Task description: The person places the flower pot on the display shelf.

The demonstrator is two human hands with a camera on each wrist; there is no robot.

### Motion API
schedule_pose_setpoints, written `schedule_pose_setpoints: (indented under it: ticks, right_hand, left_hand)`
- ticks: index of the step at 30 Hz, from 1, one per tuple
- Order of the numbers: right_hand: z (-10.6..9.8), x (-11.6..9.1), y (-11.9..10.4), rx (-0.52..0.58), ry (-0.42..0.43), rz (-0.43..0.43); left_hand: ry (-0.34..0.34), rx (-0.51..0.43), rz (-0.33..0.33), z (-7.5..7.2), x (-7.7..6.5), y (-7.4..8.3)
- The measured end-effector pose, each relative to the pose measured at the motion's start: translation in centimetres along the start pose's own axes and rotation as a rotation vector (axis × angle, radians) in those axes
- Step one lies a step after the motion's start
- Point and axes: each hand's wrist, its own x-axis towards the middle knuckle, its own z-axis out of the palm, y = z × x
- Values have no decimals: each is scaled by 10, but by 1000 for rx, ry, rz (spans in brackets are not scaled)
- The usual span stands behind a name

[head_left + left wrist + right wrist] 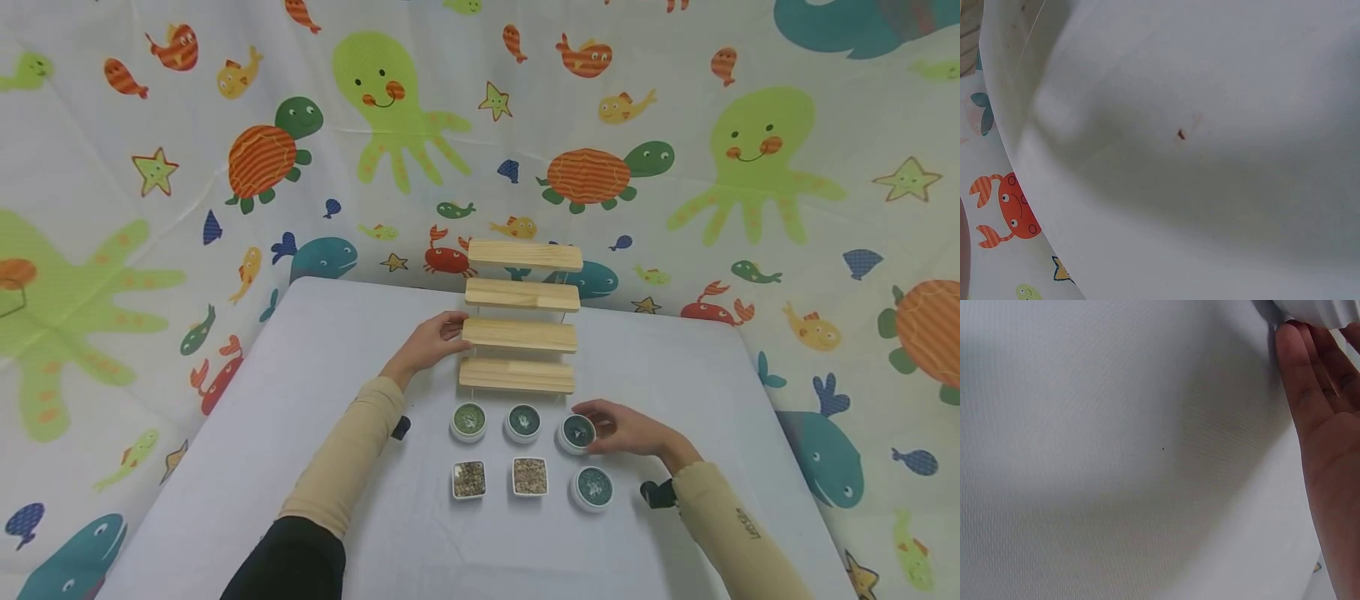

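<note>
A stepped wooden display shelf (521, 336) with several pale boards stands in the middle of the table. At its left side, my left hand (431, 343) holds the end of one of the lower boards between thumb and fingers. My right hand (626, 429) grips a round white pot (577, 435) with a dark green top, thumb at its near side and fingers behind. In the right wrist view the white pot (1322, 311) shows at the upper corner against my fingertips (1291, 347). The left wrist view leaves out what my left hand holds.
Left of the held pot stand a dark green pot (522, 423) and a lighter green pot (468, 422). Nearer are two square white dishes with brown speckled tops, left (469, 480) and middle (529, 477), and another round pot (592, 488). A sea-animal curtain (420, 217) hangs behind the white table (375, 533).
</note>
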Motion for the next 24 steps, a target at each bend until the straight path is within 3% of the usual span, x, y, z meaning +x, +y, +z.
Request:
schedule_pose_setpoints:
  ticks: [17, 24]
  right_hand:
    - [5, 1, 2, 40, -20, -39]
    - [2, 3, 2, 13, 30, -24]
  left_hand:
    - [-6, -4, -9, -1, -2, 2]
    - [-5, -2, -22, -2, 0, 2]
